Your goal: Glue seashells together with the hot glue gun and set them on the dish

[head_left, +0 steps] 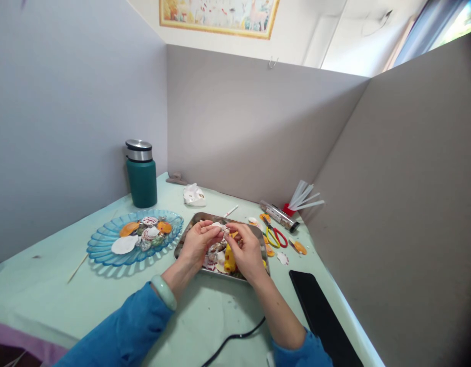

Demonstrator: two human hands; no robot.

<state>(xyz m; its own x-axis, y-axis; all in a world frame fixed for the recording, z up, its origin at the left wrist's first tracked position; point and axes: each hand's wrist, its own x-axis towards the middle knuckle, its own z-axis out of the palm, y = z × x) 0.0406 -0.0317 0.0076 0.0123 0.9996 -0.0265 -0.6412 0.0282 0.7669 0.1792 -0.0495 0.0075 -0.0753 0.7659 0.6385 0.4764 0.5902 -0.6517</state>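
Above a metal tray (180,245), my left hand (199,242) and my right hand (247,251) meet with fingers pinched on a small whitish shell piece (222,228). Fingers partly cover it, so its full shape is hidden. Below my right hand, a yellow tool that looks like a glue gun (229,260) lies in the tray among several shells (211,261). A black cord (235,336) runs over the table in front of the tray. My left wrist wears a pale green bangle (164,292).
Left of the tray stands a scalloped blue plate (101,257) with shells, a green bottle (142,183) behind it. To the right lie scissors (280,237), loose shells (300,247), a clear tube (280,216), glue sticks (306,196) and a black slab (323,316). Grey partitions (250,122) enclose the table.
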